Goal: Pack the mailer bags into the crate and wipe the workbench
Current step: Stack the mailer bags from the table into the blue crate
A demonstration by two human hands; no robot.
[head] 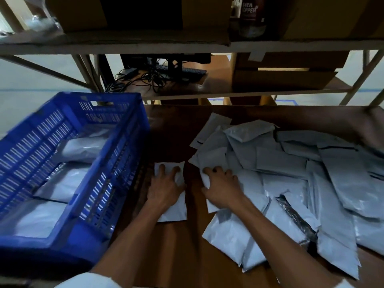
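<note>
Just right of the crate (pixel 124 146), the left hand (pixel 166 188) presses a mailer bag (pixel 176 212).

The crate (pixel 108 183) stands at the left edge of the workbench (pixel 172 132), with packed bags (pixel 66 181) lying in it. A heap (pixel 291 173) of bags covers the workbench's right half. A single bag (pixel 176 210) lies between crate and heap, near the front edge. A shelf (pixel 187 46) stands behind the workbench.
</note>
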